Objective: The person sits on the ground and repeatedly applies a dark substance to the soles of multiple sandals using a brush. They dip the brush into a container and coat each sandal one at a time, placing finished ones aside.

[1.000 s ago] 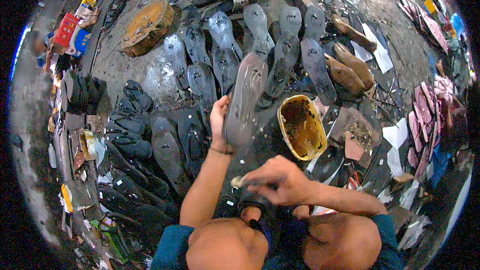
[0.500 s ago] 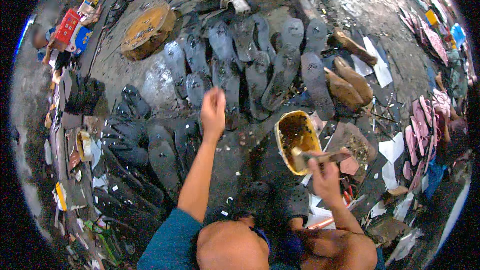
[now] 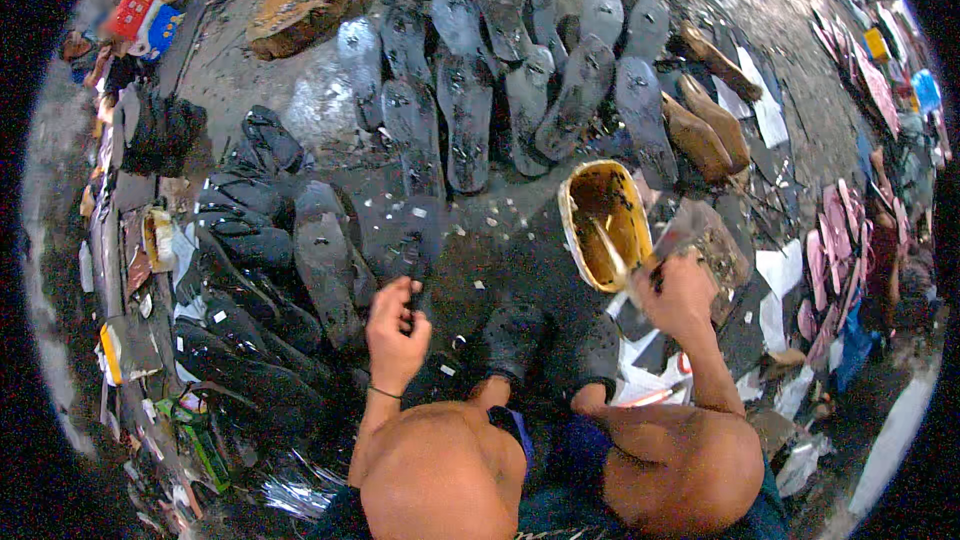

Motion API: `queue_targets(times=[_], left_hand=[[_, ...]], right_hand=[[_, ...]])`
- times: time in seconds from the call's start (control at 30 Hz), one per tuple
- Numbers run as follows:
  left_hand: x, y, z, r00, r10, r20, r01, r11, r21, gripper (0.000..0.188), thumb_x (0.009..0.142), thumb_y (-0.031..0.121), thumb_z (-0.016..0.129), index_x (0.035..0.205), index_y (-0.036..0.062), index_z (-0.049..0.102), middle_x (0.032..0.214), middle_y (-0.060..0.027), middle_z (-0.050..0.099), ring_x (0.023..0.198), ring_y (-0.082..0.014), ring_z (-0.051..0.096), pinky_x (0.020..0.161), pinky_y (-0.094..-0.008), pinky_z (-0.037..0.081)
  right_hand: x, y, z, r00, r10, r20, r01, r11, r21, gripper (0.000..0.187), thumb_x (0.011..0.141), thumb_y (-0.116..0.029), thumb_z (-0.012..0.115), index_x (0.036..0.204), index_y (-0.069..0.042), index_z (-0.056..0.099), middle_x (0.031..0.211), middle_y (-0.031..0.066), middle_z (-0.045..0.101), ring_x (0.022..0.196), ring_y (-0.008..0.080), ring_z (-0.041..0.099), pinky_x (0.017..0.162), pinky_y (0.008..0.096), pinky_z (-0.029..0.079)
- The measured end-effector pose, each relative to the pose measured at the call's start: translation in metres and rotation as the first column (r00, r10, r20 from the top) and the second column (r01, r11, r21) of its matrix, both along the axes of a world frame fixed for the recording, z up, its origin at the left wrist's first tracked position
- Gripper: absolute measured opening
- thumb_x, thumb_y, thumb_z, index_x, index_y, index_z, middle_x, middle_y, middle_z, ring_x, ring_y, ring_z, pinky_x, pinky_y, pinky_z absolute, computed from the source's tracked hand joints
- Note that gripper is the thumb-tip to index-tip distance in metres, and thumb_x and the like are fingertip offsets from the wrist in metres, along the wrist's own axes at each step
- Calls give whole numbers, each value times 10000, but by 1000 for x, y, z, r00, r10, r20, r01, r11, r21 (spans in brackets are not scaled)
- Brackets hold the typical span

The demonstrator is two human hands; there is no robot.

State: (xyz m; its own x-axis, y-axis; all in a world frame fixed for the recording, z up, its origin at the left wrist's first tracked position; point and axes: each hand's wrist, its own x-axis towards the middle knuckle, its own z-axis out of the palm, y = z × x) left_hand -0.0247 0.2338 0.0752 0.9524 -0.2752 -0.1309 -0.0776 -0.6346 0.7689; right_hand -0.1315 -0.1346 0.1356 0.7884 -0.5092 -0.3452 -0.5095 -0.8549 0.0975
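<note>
My left hand (image 3: 398,332) is low in front of my left knee, its fingers curled at the near end of a dark sandal sole (image 3: 402,235). That sole is smeared by motion, and the fingers partly hide its end. My right hand (image 3: 682,292) is closed round a brush (image 3: 613,252), whose pale tip reaches down into a yellowish tub (image 3: 568,215) with brown residue inside. Beyond my hands, dark soles (image 3: 465,125) lie in uneven rows on the ground. Another dark sole (image 3: 325,255) lies left of the smeared one.
Brown shoe lasts (image 3: 705,130) lie right of the rows, and a round wooden block (image 3: 305,5) sits at the far left. Black sandals (image 3: 240,230) are heaped to my left. Paper scraps (image 3: 780,280) and pink pieces (image 3: 835,240) litter the right side.
My left hand has come back from the rows toward my knee, with the dark sole now at its fingers. The brush has tipped down into the tub. The whole view has shifted.
</note>
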Motion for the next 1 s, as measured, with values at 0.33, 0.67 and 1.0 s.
queue_targets(times=[0.33,0.67,1.0], left_hand=[[10,-78,-85,871,-465,157,422,873,243,715,868,384,684,1469,76,449,1611,-227,218,1509,-402,137,1199,-568,126],[56,-105,-8,707,-214,-674,-466,576,-672,490,1047,286,355,1419,-2,491,1405,-126,553,1252,-234,559,1103,-373,406],[44,-133,40,687,-281,-670,-316,715,-623,657,1009,502,333,1429,14,463,1370,-213,558,1171,-324,610,1019,-471,492]], right_hand=[[-47,-7,4,959,-281,-35,143,371,918,277,964,-219,616,1134,0,627,1072,159,670,943,280,674,799,425,537],[86,19,39,703,-701,121,-239,-72,968,310,967,-74,626,1260,-23,539,1116,115,664,1024,184,654,913,355,542],[121,30,27,563,-271,780,-423,717,554,265,836,-73,691,1099,-106,687,950,144,713,911,344,689,772,414,549]])
